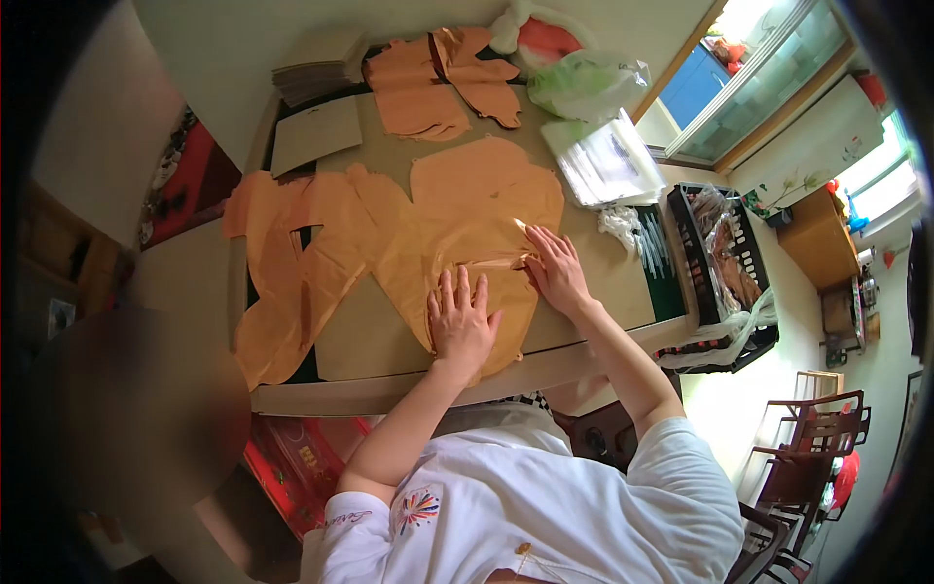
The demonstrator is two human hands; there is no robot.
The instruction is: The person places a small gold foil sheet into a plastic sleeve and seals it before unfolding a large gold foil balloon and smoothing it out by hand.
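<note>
A thin, slightly shiny orange-tan sheet (467,214), cut in a garment-like shape, is spread over the table, with a crease near its middle. My left hand (462,326) lies palm down on its near part, open, fingers spread. Further forward and to the right, my right hand (556,268) rests at the sheet's right edge beside the crease; its fingers are stretched out, and the thumb is close to a glossy fold. Another orange piece (292,273) with cut-outs lies to the left, its border with the sheet hard to make out.
Folded orange pieces (423,92), a stack of cardboard (316,68) and a loose card (316,134) lie at the back. Clear plastic bags (603,161) and pale strips (654,243) are at right, beside a black crate (696,258). A blurred round shape (146,409) is at left.
</note>
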